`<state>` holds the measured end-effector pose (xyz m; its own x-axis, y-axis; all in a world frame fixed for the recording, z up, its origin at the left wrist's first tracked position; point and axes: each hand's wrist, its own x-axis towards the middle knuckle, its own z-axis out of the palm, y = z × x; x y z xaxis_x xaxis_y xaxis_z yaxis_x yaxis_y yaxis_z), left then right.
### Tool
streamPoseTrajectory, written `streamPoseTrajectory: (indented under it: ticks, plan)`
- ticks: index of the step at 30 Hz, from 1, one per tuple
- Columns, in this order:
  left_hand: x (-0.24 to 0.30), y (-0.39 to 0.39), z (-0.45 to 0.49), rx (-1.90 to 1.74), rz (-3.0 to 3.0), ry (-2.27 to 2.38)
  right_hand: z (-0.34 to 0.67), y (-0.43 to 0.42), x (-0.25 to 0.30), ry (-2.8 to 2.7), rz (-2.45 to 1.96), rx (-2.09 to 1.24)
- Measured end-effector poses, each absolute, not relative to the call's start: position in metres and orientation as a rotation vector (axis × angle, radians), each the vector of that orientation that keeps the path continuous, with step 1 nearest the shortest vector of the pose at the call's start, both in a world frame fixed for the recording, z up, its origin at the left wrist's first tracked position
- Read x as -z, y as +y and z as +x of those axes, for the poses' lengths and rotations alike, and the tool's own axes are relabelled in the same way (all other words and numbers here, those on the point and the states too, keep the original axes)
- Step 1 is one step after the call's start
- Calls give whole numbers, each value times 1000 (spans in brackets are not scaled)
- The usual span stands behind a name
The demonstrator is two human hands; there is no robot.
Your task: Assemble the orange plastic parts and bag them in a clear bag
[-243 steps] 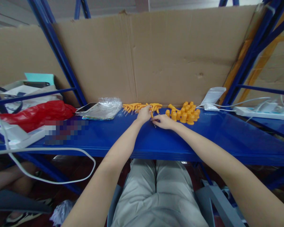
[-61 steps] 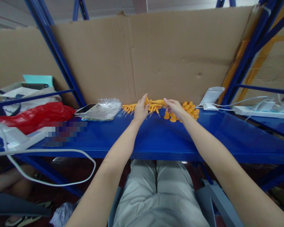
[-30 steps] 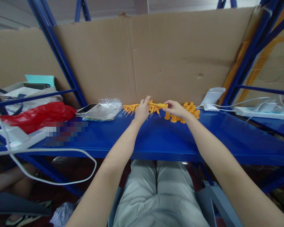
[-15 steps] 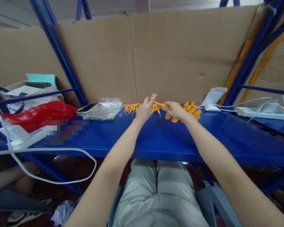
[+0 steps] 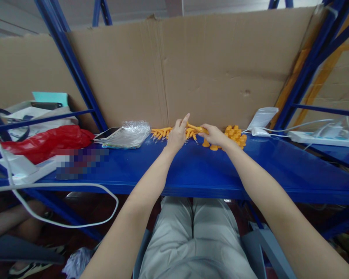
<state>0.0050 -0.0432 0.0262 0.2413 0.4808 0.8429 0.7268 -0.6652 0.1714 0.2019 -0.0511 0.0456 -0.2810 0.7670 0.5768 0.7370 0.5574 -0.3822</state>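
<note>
My right hand (image 5: 213, 135) grips the thick right end of a slim orange plastic piece (image 5: 195, 128). My left hand (image 5: 177, 134) is closed at its other end, index finger pointing up and the other fingers curled; the exact contact is hidden. Behind and beside my left hand lies a row of orange pieces (image 5: 160, 132) with thin curly metal spirals sticking out towards me. To the right, partly behind my right wrist, sits a cluster of short orange knob-like pieces (image 5: 235, 133).
The blue shelf top (image 5: 203, 170) ends at a cardboard wall (image 5: 209, 69). Left are a clear plastic packet (image 5: 133, 133), a red bag (image 5: 52, 141) and a looping white cable (image 5: 75, 184). White power strips (image 5: 322, 138) and wires lie right. Another person's leg shows at lower left.
My left index finger has straightened upward, and the orange tip that showed beside it has dropped lower or out of sight. My right hand has barely moved.
</note>
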Motion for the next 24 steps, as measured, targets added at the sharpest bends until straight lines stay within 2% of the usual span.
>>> streamPoseTrajectory:
  ticks: [5, 11, 14, 20, 24]
  plan:
    - [-25, -39, 6, 1370, -2293, -1141, 201, -51, -45, -2008, -1171, -194]
    - [-22, -35, 5, 1378, -2354, -1117, 204, -49, -43, -2041, -1199, -106]
    - [-19, -30, 7, 1417, -2359, -1156, 205, -51, -44, -2087, -1257, 50]
    - [-15, -17, 10, 1565, -2346, -1355, 197, -65, -47, -2207, -1335, 622]
    - [-15, -17, 8, 1601, -2334, -1440, 190, -72, -47, -2240, -1388, 734]
